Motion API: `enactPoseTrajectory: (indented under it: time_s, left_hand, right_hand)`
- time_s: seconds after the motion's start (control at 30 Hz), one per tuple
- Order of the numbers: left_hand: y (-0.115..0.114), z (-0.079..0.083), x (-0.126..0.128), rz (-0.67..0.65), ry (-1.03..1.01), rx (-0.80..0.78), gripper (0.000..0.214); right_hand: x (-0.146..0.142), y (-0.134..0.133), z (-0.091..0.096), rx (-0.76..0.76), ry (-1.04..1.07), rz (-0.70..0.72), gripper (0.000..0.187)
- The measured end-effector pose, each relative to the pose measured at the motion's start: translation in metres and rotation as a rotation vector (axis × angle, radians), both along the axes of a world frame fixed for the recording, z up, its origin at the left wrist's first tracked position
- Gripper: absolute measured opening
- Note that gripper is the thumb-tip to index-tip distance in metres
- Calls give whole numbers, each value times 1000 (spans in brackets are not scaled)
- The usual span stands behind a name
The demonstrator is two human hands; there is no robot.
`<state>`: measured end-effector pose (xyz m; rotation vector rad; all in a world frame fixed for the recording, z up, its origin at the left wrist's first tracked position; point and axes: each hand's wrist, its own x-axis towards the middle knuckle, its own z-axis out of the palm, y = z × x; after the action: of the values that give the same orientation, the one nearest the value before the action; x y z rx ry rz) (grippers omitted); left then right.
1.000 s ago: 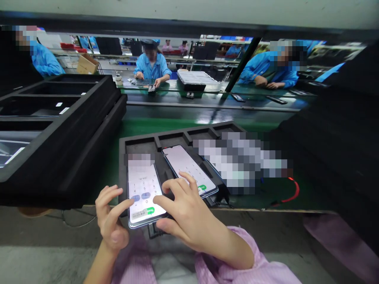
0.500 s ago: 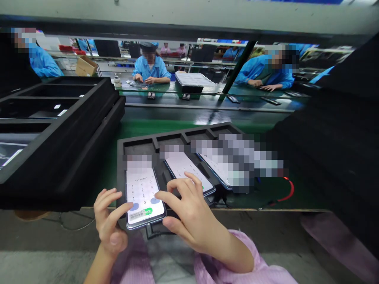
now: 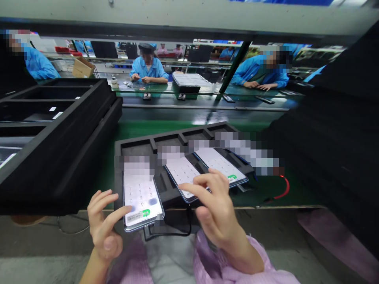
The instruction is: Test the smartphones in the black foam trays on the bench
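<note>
A smartphone [image 3: 142,195] with a lit dial keypad lies at the left of a black foam tray [image 3: 134,146]. A black cable [image 3: 166,235] is plugged into its lower end. My left hand [image 3: 104,227] is at this phone's lower left, the index finger on the screen near the star key and the other fingers spread. To the right rests a second smartphone [image 3: 181,167], also showing a keypad. My right hand [image 3: 217,207] holds nothing; its index fingertip is at the left part of that screen. Beyond it lies a third lit smartphone [image 3: 217,159], partly blurred out at its top.
Stacked black foam trays [image 3: 97,114] stand at the left, and a large dark shape [image 3: 331,130] rises at the right. A red wire [image 3: 286,187] curves near the tray. Across a conveyor [image 3: 166,103], co-workers in blue sit; a metal beam [image 3: 177,17] crosses overhead.
My right hand has moved right, from the first smartphone's keypad to the second smartphone. My left index finger stays at the first phone's lower left. The view has shifted slightly.
</note>
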<state>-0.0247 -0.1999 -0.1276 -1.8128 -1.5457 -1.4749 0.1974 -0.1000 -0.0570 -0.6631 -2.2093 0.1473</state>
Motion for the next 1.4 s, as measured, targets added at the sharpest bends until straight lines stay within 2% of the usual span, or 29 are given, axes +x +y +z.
enactPoseTrajectory:
  time_s: [0.1,0.2,0.27,0.33,0.43,0.53,0.73,0.93,1.4]
  left_hand:
    - [6,30,-6,-101,122,-178,50]
    - [25,63,-4,-275,314,-403,45]
    - [42,79,3,-387,446,-520,43]
    - [60,86,12,-445,509,-618,41]
    - [82,86,21,-479,547,-733,39]
    - [89,83,22,-517,626,-761,38]
    - [81,90,28,-432,586,-741,41]
    - [79,92,32,-450,608,-724,42]
    - [79,97,25,-390,559,-660,39]
  right_hand:
    - [22,16,-1,14,57,-131,58]
    - [40,29,-4,-22,31,-219,54]
    - [47,35,-4,-69,-30,-224,52]
    - [50,38,-4,-117,-98,-193,52]
    - [51,39,-3,-168,-160,-140,53]
    - [51,39,-3,-182,-181,-112,55]
    - [51,44,-5,-182,-228,-107,60]
    - [49,44,-3,-180,-227,-132,63]
    - [50,42,-2,-191,-248,-121,64]
